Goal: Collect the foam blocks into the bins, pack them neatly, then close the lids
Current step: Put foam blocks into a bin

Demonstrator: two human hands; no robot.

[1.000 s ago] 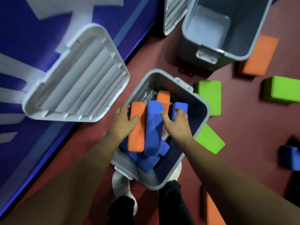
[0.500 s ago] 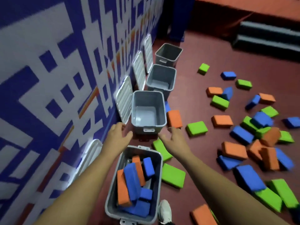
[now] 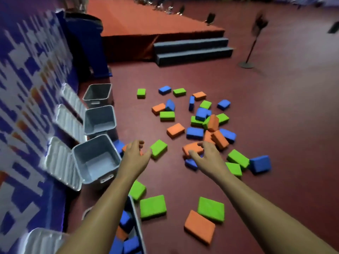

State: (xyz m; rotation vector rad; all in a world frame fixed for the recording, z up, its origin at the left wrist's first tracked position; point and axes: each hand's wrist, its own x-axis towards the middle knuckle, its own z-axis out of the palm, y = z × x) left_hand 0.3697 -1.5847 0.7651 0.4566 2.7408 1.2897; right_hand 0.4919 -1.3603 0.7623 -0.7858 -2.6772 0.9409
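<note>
Several green, blue and orange foam blocks [image 3: 201,123] lie scattered over the dark red floor. Under my left forearm, the nearest grey bin [image 3: 136,224] holds blue and orange blocks. Three more grey bins stand in a row along the wall; the closest of them [image 3: 80,158] has nothing in it. My left hand [image 3: 134,155] hangs in the air above the floor beside a green block [image 3: 159,149], fingers loosely spread, holding nothing. My right hand [image 3: 205,156] hovers in front of an orange block [image 3: 192,148], fingers relaxed and holding nothing.
Open white lids [image 3: 60,164] lean against the blue and white patterned wall [image 3: 22,99] on the left. A raised red stage [image 3: 146,24] with grey steps [image 3: 192,50] stands at the back. A stand on a round base [image 3: 246,65] is at the far right.
My hands have left the blocks in the near bin and risen into the air. The view has swung up and right, from the bin to the scattered blocks on the floor.
</note>
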